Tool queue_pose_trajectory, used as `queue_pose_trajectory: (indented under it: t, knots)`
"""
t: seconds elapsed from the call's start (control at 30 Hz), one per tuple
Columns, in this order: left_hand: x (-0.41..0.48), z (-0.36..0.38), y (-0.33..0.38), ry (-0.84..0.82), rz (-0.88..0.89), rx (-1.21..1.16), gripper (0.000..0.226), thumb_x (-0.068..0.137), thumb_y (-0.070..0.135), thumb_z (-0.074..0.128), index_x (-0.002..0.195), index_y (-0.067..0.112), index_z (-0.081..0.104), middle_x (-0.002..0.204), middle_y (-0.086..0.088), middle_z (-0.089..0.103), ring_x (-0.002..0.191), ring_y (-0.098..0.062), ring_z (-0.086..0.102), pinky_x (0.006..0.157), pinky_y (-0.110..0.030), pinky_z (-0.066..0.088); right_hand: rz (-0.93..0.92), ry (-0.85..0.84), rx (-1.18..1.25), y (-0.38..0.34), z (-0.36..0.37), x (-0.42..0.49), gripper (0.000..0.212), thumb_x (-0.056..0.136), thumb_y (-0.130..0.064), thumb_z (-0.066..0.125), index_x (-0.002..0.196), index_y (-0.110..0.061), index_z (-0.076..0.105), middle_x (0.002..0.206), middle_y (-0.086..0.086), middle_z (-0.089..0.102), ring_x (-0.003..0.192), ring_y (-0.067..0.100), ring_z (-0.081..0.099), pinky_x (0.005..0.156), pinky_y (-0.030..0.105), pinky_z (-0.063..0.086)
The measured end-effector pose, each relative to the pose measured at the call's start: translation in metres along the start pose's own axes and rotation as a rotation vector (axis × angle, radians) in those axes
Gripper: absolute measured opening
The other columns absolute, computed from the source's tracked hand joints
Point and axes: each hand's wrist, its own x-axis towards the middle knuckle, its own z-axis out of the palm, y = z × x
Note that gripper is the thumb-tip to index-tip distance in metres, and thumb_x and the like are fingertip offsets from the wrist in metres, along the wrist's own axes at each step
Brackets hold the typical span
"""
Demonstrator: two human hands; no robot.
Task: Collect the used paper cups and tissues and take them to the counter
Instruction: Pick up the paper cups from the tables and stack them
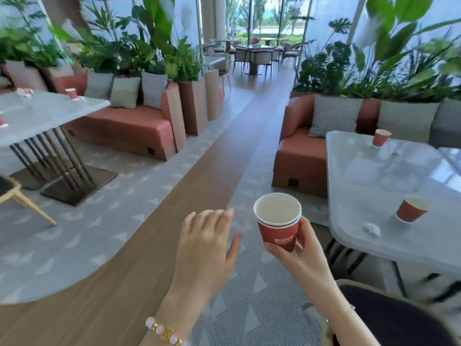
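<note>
My right hand (296, 255) grips a stack of red paper cups (278, 224) upright in front of me, white rims nested at the top. My left hand (207, 243) hovers empty beside the stack, fingers spread. On the right table (361, 236) stand a red cup (410, 209) near the front and another red cup (381, 137) at the back, with a crumpled white tissue (372, 230) near the front edge. The left table (47, 113) holds a red cup (71, 93), a crumpled tissue pile (25, 92) and a cup partly cut off (3, 122) at the frame's left edge.
A wooden floor strip (189, 186) runs ahead between carpeted seating areas. Terracotta sofas with cushions (124, 126) (304, 156) and planters line both sides. A dark-cushioned chair (399, 318) is at my lower right, a wooden chair leg (27, 206) at left. More tables and chairs stand far ahead.
</note>
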Motion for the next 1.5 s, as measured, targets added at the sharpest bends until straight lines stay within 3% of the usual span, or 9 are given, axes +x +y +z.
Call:
queue_pose_trajectory:
  t: [0.2,0.33,0.5,0.73,0.9,1.03,1.2,1.4,1.5]
  knots:
    - [0.057,0.039,-0.02,-0.038,0.178,-0.099,0.045,0.09,0.039,0.039,0.118,0.012,0.062,0.106,-0.001,0.068,0.1,-0.024,0.063,0.092,-0.046,0.048,0.052,0.215,-0.008,0.011,0.0,0.024,0.063,0.069,-0.006,0.081,0.116,-0.036,0.052,0.101,-0.017,0.069,0.09,-0.002,0.065,0.07,0.009,0.049]
    - [0.084,0.067,-0.015,-0.106,0.263,-0.148,0.046,0.09,0.04,0.038,0.119,0.013,0.063,0.107,-0.001,0.068,0.102,-0.024,0.063,0.094,-0.046,0.047,0.09,0.306,-0.033,0.015,-0.01,0.037,0.061,0.071,-0.013,0.081,0.116,-0.04,0.05,0.102,-0.02,0.066,0.093,0.005,0.066,0.053,0.015,0.054]
    - [0.129,0.105,0.0,-0.164,0.34,-0.207,0.048,0.09,0.041,0.037,0.119,0.013,0.063,0.106,-0.001,0.068,0.101,-0.023,0.063,0.093,-0.047,0.048,0.104,0.439,-0.039,0.031,-0.038,0.075,0.061,0.068,-0.008,0.082,0.113,-0.038,0.053,0.104,-0.014,0.069,0.095,-0.001,0.065,0.071,0.011,0.051]
    - [0.238,0.173,0.035,-0.172,0.439,-0.243,0.047,0.088,0.039,0.038,0.117,0.013,0.065,0.106,0.0,0.068,0.1,-0.023,0.063,0.093,-0.047,0.048,0.11,0.54,-0.059,0.056,-0.101,0.17,0.064,0.056,-0.036,0.084,0.11,-0.051,0.052,0.105,-0.02,0.067,0.096,-0.003,0.063,0.073,0.009,0.049]
    - [0.315,0.217,0.072,-0.144,0.505,-0.297,0.046,0.087,0.038,0.039,0.115,0.012,0.066,0.103,0.0,0.068,0.098,-0.024,0.064,0.091,-0.047,0.049,0.083,0.6,-0.058,0.067,-0.148,0.238,0.062,0.068,-0.006,0.083,0.11,-0.041,0.054,0.103,-0.016,0.068,0.094,-0.002,0.064,0.074,0.008,0.048]
    - [0.357,0.25,0.096,-0.156,0.556,-0.344,0.045,0.087,0.037,0.04,0.115,0.012,0.065,0.102,0.0,0.068,0.096,-0.023,0.064,0.089,-0.047,0.051,0.114,0.617,-0.068,0.066,-0.173,0.274,0.06,0.07,-0.005,0.081,0.114,-0.033,0.052,0.101,-0.021,0.068,0.093,-0.007,0.062,0.074,0.003,0.045]
    - [0.399,0.286,0.128,-0.222,0.636,-0.406,0.045,0.087,0.039,0.041,0.116,0.013,0.065,0.103,0.001,0.068,0.098,-0.022,0.064,0.092,-0.047,0.049,0.167,0.718,-0.086,0.069,-0.203,0.301,0.062,0.071,-0.006,0.08,0.121,-0.028,0.051,0.108,-0.01,0.068,0.097,-0.002,0.063,0.079,0.011,0.048]
    - [0.451,0.334,0.172,-0.291,0.813,-0.465,0.045,0.087,0.039,0.04,0.115,0.013,0.064,0.103,0.0,0.068,0.097,-0.023,0.064,0.091,-0.047,0.049,0.201,0.931,-0.114,0.083,-0.237,0.327,0.059,0.07,-0.003,0.08,0.114,-0.03,0.052,0.101,-0.025,0.067,0.093,-0.007,0.062,0.073,0.005,0.045]
    - [0.473,0.362,0.195,-0.307,0.935,-0.499,0.046,0.087,0.039,0.04,0.116,0.013,0.065,0.104,0.0,0.068,0.097,-0.024,0.064,0.09,-0.047,0.049,0.232,1.062,-0.113,0.091,-0.25,0.341,0.057,0.068,0.001,0.081,0.108,-0.029,0.053,0.097,-0.018,0.068,0.088,-0.007,0.063,0.07,0.005,0.045]
